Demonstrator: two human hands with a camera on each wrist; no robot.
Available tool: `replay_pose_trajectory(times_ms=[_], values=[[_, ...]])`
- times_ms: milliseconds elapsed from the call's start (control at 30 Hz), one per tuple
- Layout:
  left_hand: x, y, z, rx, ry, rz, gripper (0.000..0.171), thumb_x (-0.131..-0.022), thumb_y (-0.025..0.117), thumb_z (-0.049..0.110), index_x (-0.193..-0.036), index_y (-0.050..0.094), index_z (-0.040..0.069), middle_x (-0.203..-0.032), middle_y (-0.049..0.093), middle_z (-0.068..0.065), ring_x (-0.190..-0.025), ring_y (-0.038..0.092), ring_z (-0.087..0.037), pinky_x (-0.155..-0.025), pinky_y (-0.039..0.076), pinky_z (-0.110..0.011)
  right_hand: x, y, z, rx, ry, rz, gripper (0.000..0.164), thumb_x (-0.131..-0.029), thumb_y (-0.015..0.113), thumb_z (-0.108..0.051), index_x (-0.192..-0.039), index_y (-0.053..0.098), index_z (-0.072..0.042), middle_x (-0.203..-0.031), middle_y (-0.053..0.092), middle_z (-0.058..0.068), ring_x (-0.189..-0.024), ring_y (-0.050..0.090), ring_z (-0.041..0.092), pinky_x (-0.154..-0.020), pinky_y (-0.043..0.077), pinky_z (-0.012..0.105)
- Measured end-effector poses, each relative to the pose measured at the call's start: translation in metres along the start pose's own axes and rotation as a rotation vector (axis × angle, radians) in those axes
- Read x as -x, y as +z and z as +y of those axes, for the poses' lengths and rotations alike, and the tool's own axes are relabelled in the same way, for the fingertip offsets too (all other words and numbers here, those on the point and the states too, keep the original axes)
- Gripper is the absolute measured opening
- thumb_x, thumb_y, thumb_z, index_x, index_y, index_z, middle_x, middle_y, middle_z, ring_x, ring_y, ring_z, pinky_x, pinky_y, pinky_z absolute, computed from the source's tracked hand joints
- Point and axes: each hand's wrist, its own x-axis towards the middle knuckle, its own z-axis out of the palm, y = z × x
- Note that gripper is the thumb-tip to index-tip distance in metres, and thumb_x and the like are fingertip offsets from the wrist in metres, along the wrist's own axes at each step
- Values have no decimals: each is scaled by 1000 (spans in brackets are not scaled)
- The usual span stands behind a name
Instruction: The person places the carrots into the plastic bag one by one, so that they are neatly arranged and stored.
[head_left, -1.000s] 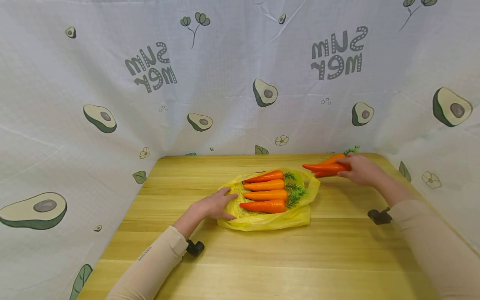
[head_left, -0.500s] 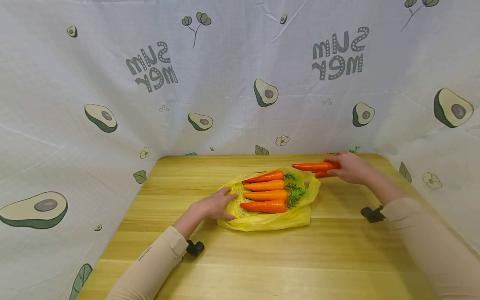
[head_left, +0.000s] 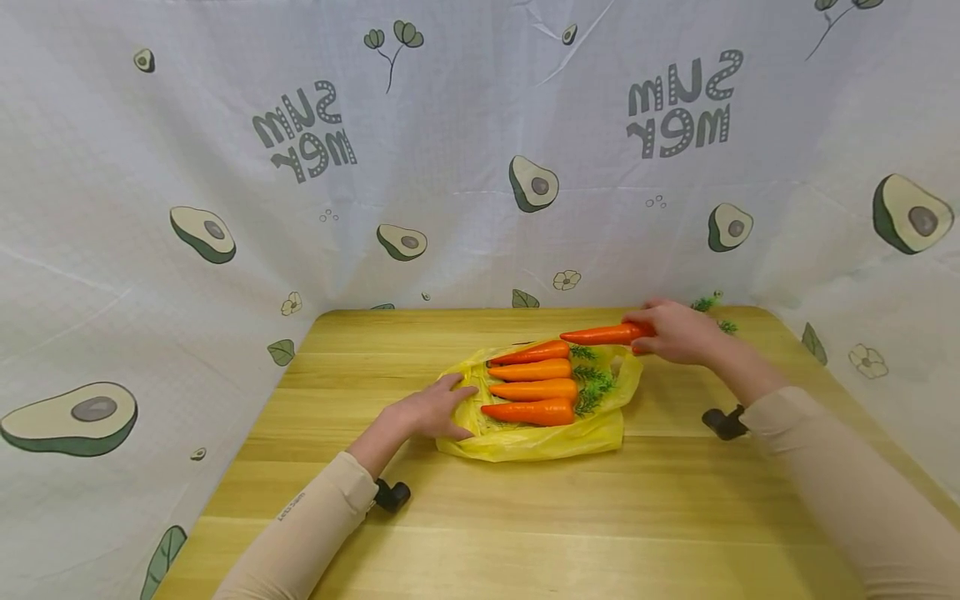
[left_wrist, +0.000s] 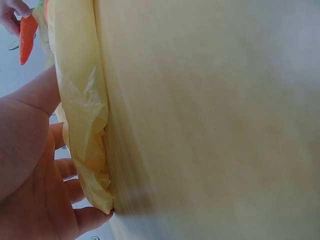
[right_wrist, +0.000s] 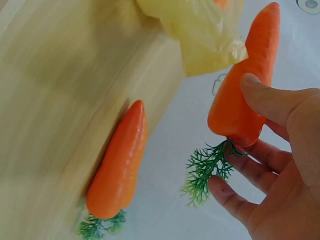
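Observation:
My right hand (head_left: 675, 332) pinches an orange carrot (head_left: 600, 335) between thumb and fingers, its tip pointing left over the back edge of a yellow plastic bag (head_left: 525, 448). In the right wrist view, the held carrot (right_wrist: 247, 95) hangs with its green frond (right_wrist: 207, 170) down by the fingertips. Several carrots (head_left: 534, 390) lie side by side on the bag, tips to the left, fronds to the right. My left hand (head_left: 427, 410) rests at the bag's left edge, fingers spread; in the left wrist view, its fingers reach along the crumpled bag edge (left_wrist: 82, 100).
Another carrot (right_wrist: 117, 162) lies on the wooden table (head_left: 510, 517) at the right, mostly hidden by the right hand in the head view. A white cloth (head_left: 457, 167) printed with avocados hangs behind and beside the table.
My right hand has lifted the carrot from the right side and carried it left, towards the back of the bag. The left hand and the carrots on the bag have stayed still.

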Motion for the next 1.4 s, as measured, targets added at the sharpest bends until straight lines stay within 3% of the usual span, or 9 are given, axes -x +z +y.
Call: replay_pose_trajectory(times_ms=[1100, 1400], values=[[1, 0, -3, -1, -27, -8, 81, -91, 71, 51, -158, 35, 22, -167, 17, -14, -152, 27, -34, -117, 35, -50, -52, 10, -54, 69, -113, -123, 39, -91, 76, -24, -127, 70, -9, -100, 60, 8, -82, 57, 21, -68, 51, 41], [-2, -1, -1, -4, -26, -13, 81, -91, 71, 50, -158, 35, 23, -168, 17, -12, -152, 27, -33, -118, 33, -50, -64, 17, -62, 96, -132, -160, 39, -90, 77, -27, -125, 71, -11, -108, 62, 12, -87, 60, 24, -71, 54, 46]])
